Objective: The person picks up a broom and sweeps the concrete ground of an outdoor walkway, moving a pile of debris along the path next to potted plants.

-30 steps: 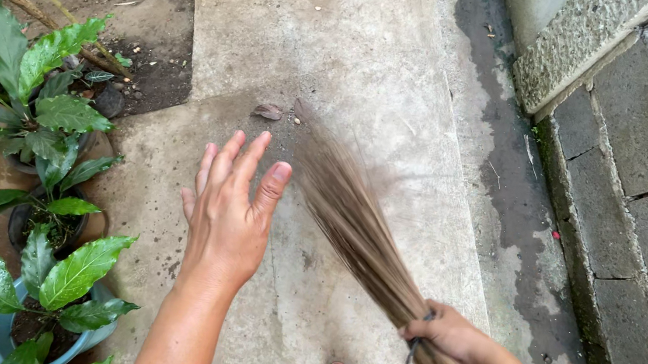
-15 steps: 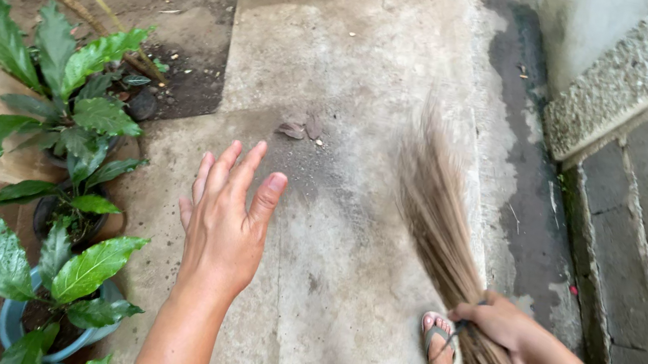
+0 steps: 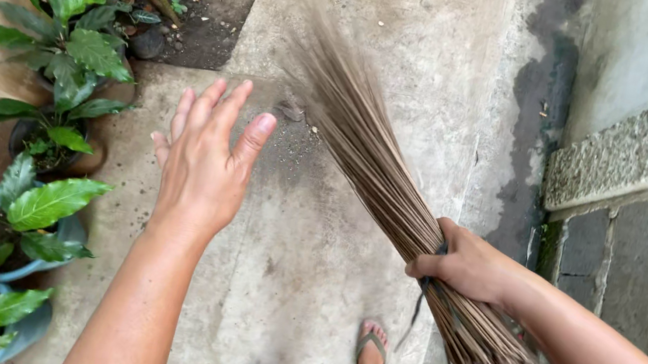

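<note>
Outdoors, right hand [image 3: 465,265] grips stick broom [image 3: 380,165]; left hand [image 3: 203,161] hovers empty

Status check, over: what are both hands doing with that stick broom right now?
Right hand clamped around stick broom, bristles fanned over concrete path. Left hand open, empty, hovering above path. Small debris by bristle tips; potted plants at left edge.

Leafy potted plants [image 3: 46,97] line the left edge of the concrete path [image 3: 420,39]; stone-block wall [image 3: 647,266] stands along the right.
</note>
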